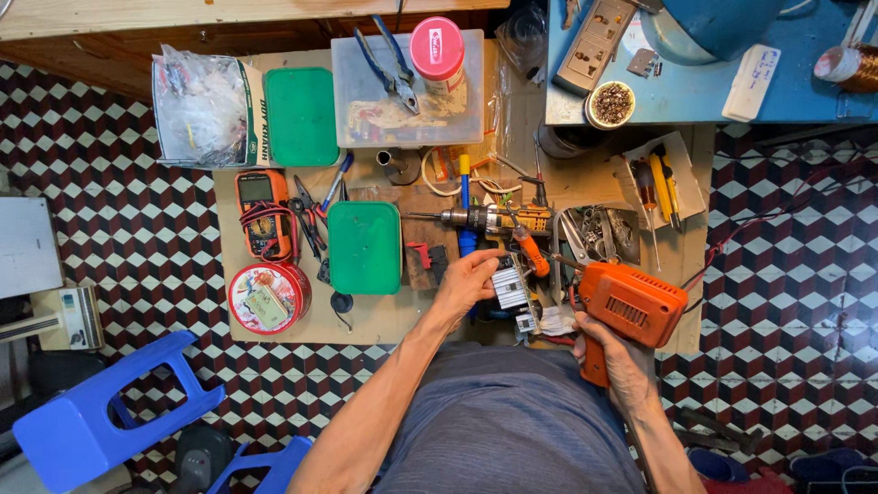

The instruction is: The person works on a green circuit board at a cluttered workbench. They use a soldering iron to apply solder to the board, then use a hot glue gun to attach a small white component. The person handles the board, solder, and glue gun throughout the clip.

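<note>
**Ann:** Over on your left sit the blue stool (91, 412), the round red tin (268, 297), the orange meter (262, 212) and the green lid (364, 247).

**Bo:** Centre now: your left hand (468, 279) is curled around a small grey electrical part (510, 288), held just above the wooden board (384, 316).

**Ann:** Your right hand (615, 359) is wrapped tight on the grip of the orange soldering gun (629, 306), its tip aimed at that part.

**Bo:** I'd judge the work is midway: tool and part are near, contact unclear.

**Ann:** Hard to say. Fingers hide the part's far side, and the gun's tip is lost in the clutter. Wires (553, 322) beneath are a blur.
</note>
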